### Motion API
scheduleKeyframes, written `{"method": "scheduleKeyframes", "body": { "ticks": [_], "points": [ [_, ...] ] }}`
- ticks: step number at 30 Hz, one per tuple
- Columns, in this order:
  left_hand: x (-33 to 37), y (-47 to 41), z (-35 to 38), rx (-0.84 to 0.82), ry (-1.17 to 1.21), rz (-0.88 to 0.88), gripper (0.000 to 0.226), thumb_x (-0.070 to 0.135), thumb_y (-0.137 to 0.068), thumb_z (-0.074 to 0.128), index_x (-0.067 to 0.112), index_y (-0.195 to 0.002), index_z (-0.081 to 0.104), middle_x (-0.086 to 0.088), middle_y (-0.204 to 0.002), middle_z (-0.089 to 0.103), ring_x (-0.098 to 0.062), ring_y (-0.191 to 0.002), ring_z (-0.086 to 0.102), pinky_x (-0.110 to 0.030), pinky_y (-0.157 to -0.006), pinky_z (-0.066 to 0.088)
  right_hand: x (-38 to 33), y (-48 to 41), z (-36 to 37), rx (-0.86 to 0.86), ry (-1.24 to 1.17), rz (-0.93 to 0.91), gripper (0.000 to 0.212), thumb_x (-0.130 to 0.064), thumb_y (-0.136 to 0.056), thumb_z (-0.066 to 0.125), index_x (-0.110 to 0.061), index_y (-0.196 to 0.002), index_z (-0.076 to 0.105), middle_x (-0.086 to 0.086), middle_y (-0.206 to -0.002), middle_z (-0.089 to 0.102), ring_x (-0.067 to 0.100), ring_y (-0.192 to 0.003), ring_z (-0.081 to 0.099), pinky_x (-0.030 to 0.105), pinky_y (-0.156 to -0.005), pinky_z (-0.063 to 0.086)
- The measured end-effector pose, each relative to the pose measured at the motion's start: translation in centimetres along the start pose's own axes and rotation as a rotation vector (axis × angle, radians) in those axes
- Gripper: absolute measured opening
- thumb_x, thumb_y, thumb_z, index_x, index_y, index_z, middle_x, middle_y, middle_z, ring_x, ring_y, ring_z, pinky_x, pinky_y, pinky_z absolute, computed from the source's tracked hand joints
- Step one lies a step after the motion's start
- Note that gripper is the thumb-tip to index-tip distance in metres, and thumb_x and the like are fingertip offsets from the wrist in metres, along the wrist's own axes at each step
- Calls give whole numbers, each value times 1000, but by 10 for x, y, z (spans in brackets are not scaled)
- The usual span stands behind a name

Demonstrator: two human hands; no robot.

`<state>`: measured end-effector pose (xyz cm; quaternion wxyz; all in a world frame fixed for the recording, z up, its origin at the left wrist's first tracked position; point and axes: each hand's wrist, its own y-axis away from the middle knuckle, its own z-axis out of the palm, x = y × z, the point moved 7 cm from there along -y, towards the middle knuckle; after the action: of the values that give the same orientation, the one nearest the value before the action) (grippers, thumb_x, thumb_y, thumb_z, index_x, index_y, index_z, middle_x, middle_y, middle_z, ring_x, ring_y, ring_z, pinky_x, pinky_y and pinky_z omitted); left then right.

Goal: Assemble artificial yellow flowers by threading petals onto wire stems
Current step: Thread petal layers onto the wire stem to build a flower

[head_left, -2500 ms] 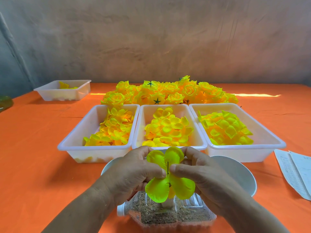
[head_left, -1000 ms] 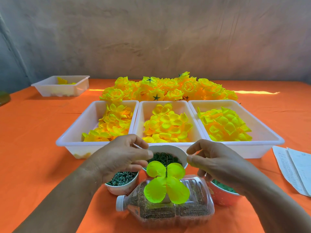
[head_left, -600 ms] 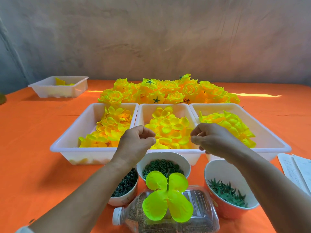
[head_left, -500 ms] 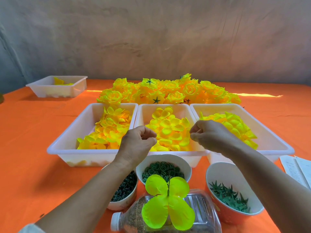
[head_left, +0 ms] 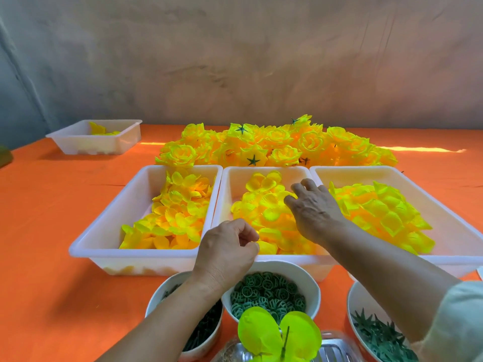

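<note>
A partly built flower (head_left: 279,338) of large lime-yellow petals stands on a dark wire stem at the bottom edge, stuck in a clear bottle (head_left: 333,348). The middle white tray (head_left: 230,184) holds loose yellow petals (head_left: 261,207). My right hand (head_left: 312,207) reaches into this tray, fingers spread and touching the petals. My left hand (head_left: 230,248) hovers over the tray's near rim with its fingers curled in, and nothing shows in it.
The left tray (head_left: 125,205) and the right tray (head_left: 449,218) hold more petals. Finished yellow flowers (head_left: 274,147) are heaped behind them. Three bowls stand in front: dark pieces (head_left: 203,330), green rings (head_left: 269,291), green star calyxes (head_left: 376,335). A small tray (head_left: 96,138) sits far left.
Both hands left the flower on the stem and moved forward. The right hand has opened and gone down into the middle tray's petals; the left stays curled at its near rim.
</note>
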<state>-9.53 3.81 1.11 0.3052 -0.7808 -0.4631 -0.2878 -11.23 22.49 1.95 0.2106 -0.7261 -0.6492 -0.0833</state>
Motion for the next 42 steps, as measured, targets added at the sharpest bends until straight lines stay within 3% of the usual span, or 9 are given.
{"method": "scheduleKeyframes", "body": {
  "ticks": [7,11,14,17,24,27,31,37,42],
  "points": [
    [-3,0,1,7,0,-8,19,24,-80,69,38,-73,59,13,-80,67,0,-78,62,-13,-67,45,23,1,-28,270,-341,137,22,-25,-94,53,-21,-104,72,4,-110,66,29,-107,49,35,-83,43],
    [-4,-2,2,-1,26,-20,16,25,-79,70,36,-72,61,16,-76,67,3,-77,62,-15,-67,46,46,17,-44,237,-1102,406,17,-33,-81,73,-18,-73,69,4,-69,62,18,-65,53,30,-59,36],
    [-6,-5,0,-44,174,-81,12,23,-80,74,30,-74,66,14,-73,68,-4,-75,64,-22,-71,49,30,37,-53,104,-1854,389,11,-18,-87,66,-15,-77,63,7,-79,66,17,-74,63,30,-69,48],
    [-4,-5,-4,-82,543,-209,10,20,-88,69,14,-81,67,1,-77,68,-16,-75,65,-28,-70,53,17,56,-71,41,-2183,307,13,-6,-91,54,-16,-82,58,5,-80,69,22,-73,66,33,-72,54],
    [23,16,-32,-257,954,-295,64,63,-70,62,8,-101,70,-12,-93,74,-26,-88,73,-34,-74,54,-2,95,-108,62,-2335,70,16,-2,-86,51,-15,-85,60,8,-84,73,25,-72,72,33,-62,58],
    [43,27,-40,-312,1021,-255,55,55,-70,68,11,-104,71,-9,-97,73,-22,-87,70,-35,-82,53,-10,106,-113,61,-2335,32,13,-5,-78,61,-14,-86,66,11,-88,72,28,-75,71,37,-66,59],
    [69,41,-44,-330,1024,-174,30,35,-68,76,21,-94,76,-5,-95,75,-16,-81,71,-30,-75,54,-20,120,-123,47,-2304,31,45,-10,-76,64,5,-118,54,16,-98,70,31,-82,70,42,-75,59],
    [87,51,-58,-285,985,-92,34,27,-57,77,19,-89,70,2,-84,73,-10,-69,67,-21,-62,56,-20,140,-138,85,-2240,12,21,-15,-79,60,-8,-99,60,8,-84,72,25,-73,71,38,-68,59],
    [91,59,-66,-288,937,-77,40,17,-51,84,19,-87,68,0,-78,71,-10,-62,67,-20,-57,55,-17,150,-149,86,-2148,48,56,-35,-76,65,3,-115,54,19,-96,69,34,-81,70,47,-76,58]
  ]
}}
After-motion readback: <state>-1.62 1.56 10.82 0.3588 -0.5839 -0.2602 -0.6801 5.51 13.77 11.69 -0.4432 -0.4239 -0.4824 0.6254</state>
